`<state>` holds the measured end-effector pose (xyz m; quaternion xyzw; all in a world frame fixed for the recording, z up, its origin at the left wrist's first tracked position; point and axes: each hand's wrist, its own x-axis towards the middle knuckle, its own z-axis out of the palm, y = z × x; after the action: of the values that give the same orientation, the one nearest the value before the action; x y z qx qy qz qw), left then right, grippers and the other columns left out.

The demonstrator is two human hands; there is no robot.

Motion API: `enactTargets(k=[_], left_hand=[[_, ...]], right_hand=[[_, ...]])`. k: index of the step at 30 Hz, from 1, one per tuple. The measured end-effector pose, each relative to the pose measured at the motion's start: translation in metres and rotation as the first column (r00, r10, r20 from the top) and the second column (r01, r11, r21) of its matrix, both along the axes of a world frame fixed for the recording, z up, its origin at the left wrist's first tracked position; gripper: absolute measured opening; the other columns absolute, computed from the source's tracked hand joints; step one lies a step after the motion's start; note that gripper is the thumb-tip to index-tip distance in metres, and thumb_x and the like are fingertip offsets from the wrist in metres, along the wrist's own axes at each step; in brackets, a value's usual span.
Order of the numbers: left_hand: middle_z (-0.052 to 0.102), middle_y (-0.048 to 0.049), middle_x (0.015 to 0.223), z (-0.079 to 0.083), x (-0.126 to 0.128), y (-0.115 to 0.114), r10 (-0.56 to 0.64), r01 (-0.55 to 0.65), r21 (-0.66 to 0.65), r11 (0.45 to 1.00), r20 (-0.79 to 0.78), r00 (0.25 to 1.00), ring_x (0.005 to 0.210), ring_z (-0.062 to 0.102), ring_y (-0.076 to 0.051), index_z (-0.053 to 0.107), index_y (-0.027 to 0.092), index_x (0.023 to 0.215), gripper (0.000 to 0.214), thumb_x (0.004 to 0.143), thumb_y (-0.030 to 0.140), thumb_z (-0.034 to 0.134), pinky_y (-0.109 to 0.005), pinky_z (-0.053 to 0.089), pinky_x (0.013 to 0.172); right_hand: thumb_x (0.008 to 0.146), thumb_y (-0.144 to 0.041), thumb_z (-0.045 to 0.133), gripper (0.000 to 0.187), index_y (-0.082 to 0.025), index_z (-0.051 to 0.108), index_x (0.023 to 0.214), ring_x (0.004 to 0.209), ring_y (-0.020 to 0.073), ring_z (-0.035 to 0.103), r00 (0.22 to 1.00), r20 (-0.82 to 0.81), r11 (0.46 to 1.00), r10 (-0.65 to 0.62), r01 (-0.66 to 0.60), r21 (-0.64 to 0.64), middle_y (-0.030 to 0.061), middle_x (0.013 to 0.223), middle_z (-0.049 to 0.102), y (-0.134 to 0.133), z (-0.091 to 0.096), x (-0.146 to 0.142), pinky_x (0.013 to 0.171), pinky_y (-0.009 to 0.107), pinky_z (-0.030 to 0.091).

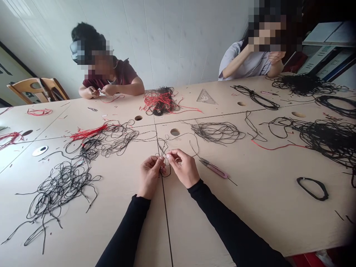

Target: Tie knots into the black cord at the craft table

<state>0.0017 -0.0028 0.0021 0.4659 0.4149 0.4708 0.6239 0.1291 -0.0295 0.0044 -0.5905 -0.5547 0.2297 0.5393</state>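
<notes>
Left hand (149,177) and right hand (183,168) close together, fingertips pinching thin black cord (162,146) just above the worktop (250,213); small, tight pinches suit it. Pink-handled snips (214,169) lie just right.

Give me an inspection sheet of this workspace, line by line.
Surface: pale tabletops pushed together, with seams and round holes.
Job's things: thin black cord looped between the left hand and the right hand.
Clutter: tangled black cord heap, red-and-black cord tangle, pink-handled tool, triangular ruler, black cord ring.
Grippers: two bare hands in black sleeves, fingertips pinching the cord, apparently.
Cables: nothing seen.
Surroundings: seated co-worker working with both hands, second co-worker, white panelled wall, wooden chair.
</notes>
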Motion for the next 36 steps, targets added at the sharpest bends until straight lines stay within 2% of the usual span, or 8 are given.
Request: enactTargets(k=[3,6,9,17,23,29,33,36], left_hand=[[0.06,0.0014,0.062,-0.0015,0.0004,-0.0005,0.002,-0.002,0.024,1.0,0.001,1.0,0.049,0.055,-0.01,0.06,0.015,0.075,0.028,0.078,0.039,0.073,-0.024,0.046,0.052],[0.061,0.0009,0.064,-0.0042,0.0003,0.0003,0.022,-0.021,0.062,0.998,-0.017,1.0,0.055,0.057,-0.01,0.062,0.015,0.077,0.026,0.078,0.038,0.074,-0.024,0.047,0.058],[0.061,0.0009,0.064,-0.0061,0.0003,0.0014,0.026,-0.024,0.072,0.997,-0.033,0.999,0.057,0.058,-0.01,0.063,0.015,0.078,0.026,0.078,0.038,0.073,-0.024,0.047,0.06],[0.061,0.0004,0.062,-0.0034,0.0013,-0.0003,-0.001,0.005,0.085,0.996,-0.049,0.999,0.056,0.057,-0.012,0.063,0.015,0.075,0.026,0.079,0.039,0.072,-0.025,0.046,0.062],[0.061,-0.0007,0.061,0.001,0.0012,-0.0018,-0.043,0.049,0.076,0.996,-0.072,0.996,0.055,0.056,-0.012,0.063,0.015,0.074,0.028,0.079,0.041,0.071,-0.024,0.046,0.06],[0.062,-0.0021,0.068,0.0023,-0.0007,-0.0017,-0.093,0.097,0.059,0.994,-0.07,0.993,0.057,0.058,-0.011,0.064,0.014,0.077,0.032,0.086,0.045,0.062,-0.024,0.047,0.058],[0.063,-0.0016,0.07,-0.0001,-0.0002,-0.001,-0.082,0.084,0.046,0.995,-0.039,0.996,0.057,0.058,-0.011,0.061,0.014,0.085,0.029,0.084,0.042,0.066,-0.024,0.048,0.059],[0.064,0.0012,0.068,-0.0004,0.0002,-0.0011,-0.061,0.061,0.038,0.997,0.005,0.998,0.056,0.06,-0.012,0.052,0.018,0.098,0.032,0.081,0.038,0.07,-0.025,0.049,0.059]], right_hand=[[0.084,-0.033,0.059,0.024,-0.017,0.062,0.101,0.067,0.017,0.065,0.993,-0.115,0.998,0.001,-0.009,-0.068,0.0045,0.076,0.072,0.0016,-0.0033,0.0,0.066,0.028,0.053],[0.082,-0.033,0.06,0.021,-0.017,0.064,0.095,0.073,0.018,0.067,0.985,-0.174,0.994,0.016,-0.035,-0.105,0.006,0.08,0.073,0.0032,-0.0048,0.0005,0.067,0.028,0.054],[0.083,-0.034,0.058,0.019,-0.018,0.068,0.086,0.07,0.0166,0.064,0.988,-0.153,0.994,0.029,-0.045,-0.103,0.0059,0.082,0.072,0.0039,-0.0051,0.0008,0.065,0.026,0.053],[0.08,-0.036,0.059,0.022,-0.017,0.068,0.083,0.069,0.0173,0.062,0.986,-0.165,0.985,-0.022,-0.007,-0.174,0.0062,0.079,0.072,0.0062,-0.0108,0.0022,0.065,0.028,0.052],[0.083,-0.035,0.056,0.021,-0.017,0.066,0.085,0.07,0.0164,0.061,0.978,-0.191,0.986,0.081,-0.107,-0.127,0.0049,0.08,0.07,0.007,-0.01,0.004,0.067,0.027,0.05],[0.084,-0.038,0.056,0.024,-0.016,0.065,0.088,0.071,0.0159,0.061,0.957,-0.267,0.978,0.114,-0.155,-0.137,0.0035,0.079,0.068,0.0079,-0.0097,0.0069,0.069,0.027,0.049],[0.083,-0.038,0.057,0.025,-0.015,0.066,0.088,0.07,0.0156,0.059,0.95,-0.284,0.977,0.13,-0.172,-0.128,0.0024,0.075,0.065,0.0074,-0.0098,0.0072,0.069,0.028,0.048],[0.083,-0.038,0.057,0.025,-0.015,0.066,0.088,0.067,0.015,0.057,0.947,-0.288,0.974,0.139,-0.184,-0.135,0.0013,0.072,0.064,0.0071,-0.0095,0.0072,0.067,0.027,0.047]])
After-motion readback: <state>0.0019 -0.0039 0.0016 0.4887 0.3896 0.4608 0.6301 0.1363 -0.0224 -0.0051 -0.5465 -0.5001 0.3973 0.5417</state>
